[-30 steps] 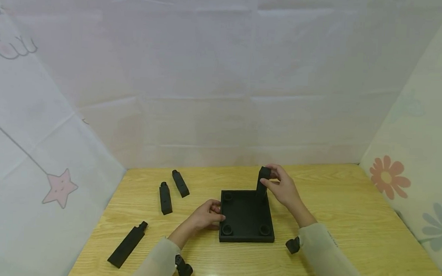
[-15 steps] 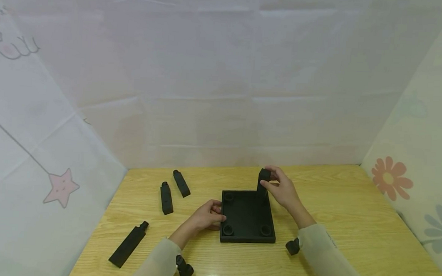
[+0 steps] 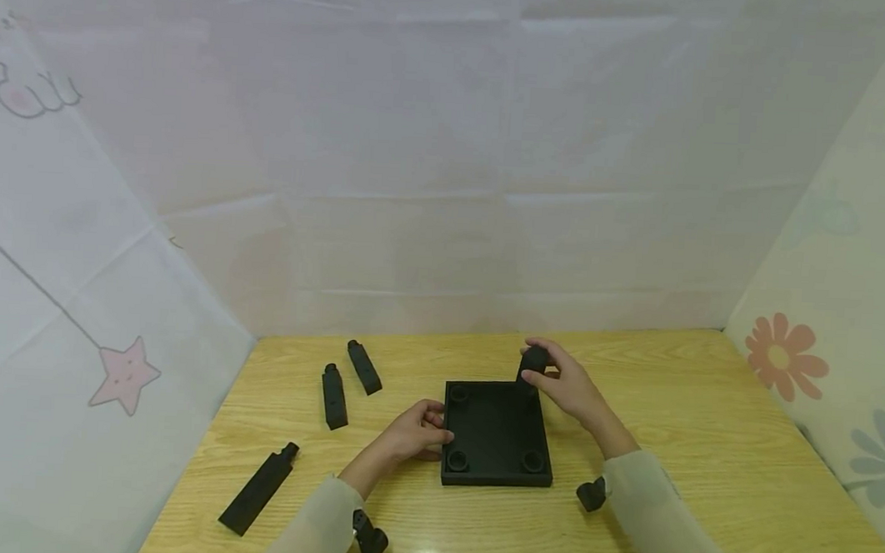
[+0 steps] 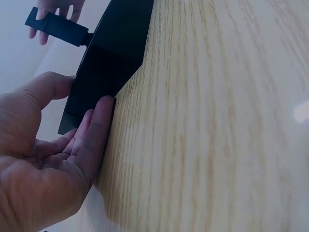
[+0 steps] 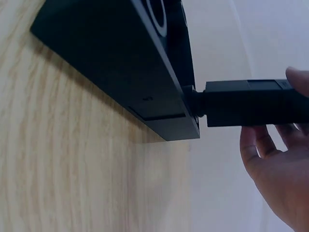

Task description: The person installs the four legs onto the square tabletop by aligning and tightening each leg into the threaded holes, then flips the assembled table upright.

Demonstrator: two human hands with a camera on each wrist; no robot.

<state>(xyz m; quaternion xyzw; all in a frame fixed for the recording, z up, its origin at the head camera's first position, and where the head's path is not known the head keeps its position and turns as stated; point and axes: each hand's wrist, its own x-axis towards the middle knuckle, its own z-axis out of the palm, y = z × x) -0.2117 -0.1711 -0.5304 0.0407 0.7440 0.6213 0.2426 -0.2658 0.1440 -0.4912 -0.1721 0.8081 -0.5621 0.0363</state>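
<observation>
A black square tabletop [image 3: 490, 433] lies on the wooden table, its raised rim and round corner sockets facing up. At its left edge my left hand [image 3: 407, 433] grips it, thumb on the rim and fingers along the side. My right hand [image 3: 567, 392] holds a black square table leg [image 3: 531, 366] between thumb and fingers, upright at the far right corner. In the right wrist view the leg's narrow round end [image 5: 195, 102] meets that corner's socket; how deep it sits is hidden. The left wrist view shows the same leg [image 4: 60, 29] beyond the tabletop.
Three more black legs lie to the left: one far leg [image 3: 364, 368], one middle leg [image 3: 334, 397] and one near leg [image 3: 258, 490]. Cloth walls [image 3: 413, 258] stand behind and on both sides of the wooden table [image 3: 668, 405].
The right hand has dropped slightly and turned, and the leg in it has turned and sits a little lower. The left hand and the tabletop stay nearly the same.
</observation>
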